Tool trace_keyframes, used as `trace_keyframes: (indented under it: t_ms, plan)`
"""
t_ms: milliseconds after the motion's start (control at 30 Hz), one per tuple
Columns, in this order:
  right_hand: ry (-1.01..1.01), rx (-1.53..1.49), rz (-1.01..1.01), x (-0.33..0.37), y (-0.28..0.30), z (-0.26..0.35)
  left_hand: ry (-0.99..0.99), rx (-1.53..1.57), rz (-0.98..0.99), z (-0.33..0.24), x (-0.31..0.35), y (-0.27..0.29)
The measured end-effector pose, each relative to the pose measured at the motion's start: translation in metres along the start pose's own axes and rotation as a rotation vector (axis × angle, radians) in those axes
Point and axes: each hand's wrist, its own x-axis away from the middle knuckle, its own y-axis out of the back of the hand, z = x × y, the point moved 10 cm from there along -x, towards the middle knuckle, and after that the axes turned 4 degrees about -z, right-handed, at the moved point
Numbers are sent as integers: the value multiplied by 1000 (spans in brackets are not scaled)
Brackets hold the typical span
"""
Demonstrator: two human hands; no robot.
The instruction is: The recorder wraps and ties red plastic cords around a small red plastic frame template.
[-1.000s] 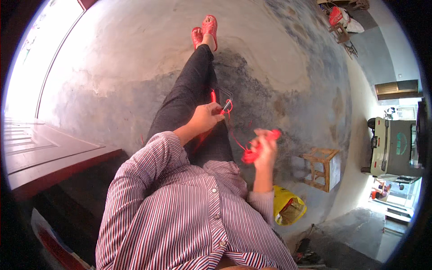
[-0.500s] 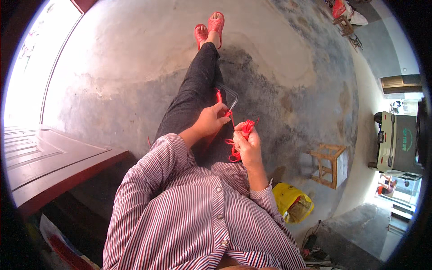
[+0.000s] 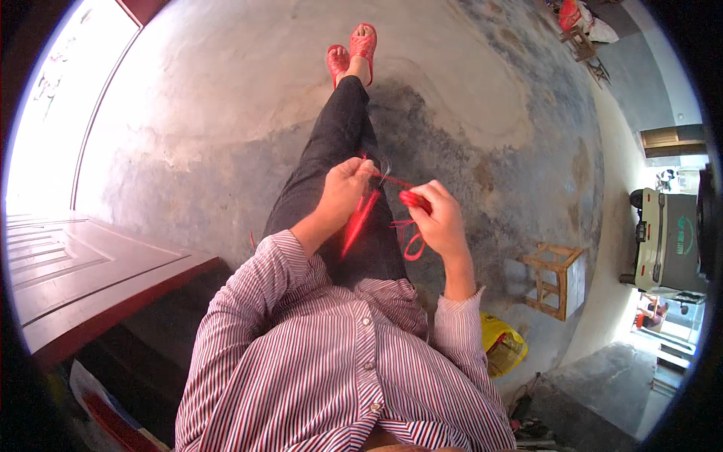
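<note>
Over my dark trousers, my left hand [image 3: 349, 184] is closed, its fingertips pinching red cord beside a thin, bent, clear-grey piece [image 3: 386, 167] that looks like a looped handle. Below those fingers hangs a long red strip [image 3: 360, 224], smeared by motion. My right hand [image 3: 443, 220] is wrapped round a small bundle of red cord [image 3: 414, 200]. From this bundle a loose loop dangles beneath the hand, and a short taut length runs across to the left fingers. What exactly lies under the left fingertips is hidden.
A wooden stool [image 3: 553, 282] lies on its side to the right. Near my right elbow is a yellow bag [image 3: 503, 346]. A brown panelled wooden surface [image 3: 98, 264] stands at the left. Far right is a grey-green vehicle [image 3: 670, 237]. My crossed legs end in red slippers [image 3: 362, 44].
My right hand has moved up and to the right, turning over with the bundle and drawing the cord taut. My left hand has shifted slightly, and the red strip now swings below it.
</note>
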Motion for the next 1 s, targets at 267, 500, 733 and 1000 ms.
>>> trace_keyframes:
  t_ms: [267,500,733,1000]
  plan:
    - [20,297,-112,-29,-68,-68,-269,-561,-148,20,-29,18]
    - [182,127,-272,4,-30,3,-302,-261,73,-43,28,-18]
    - [-90,-1106,-432,76,66,-22,76,-72,172,-3,0,-19]
    - [-657,-956,-406,210,46,-94,511,7,192,51,-5,-26]
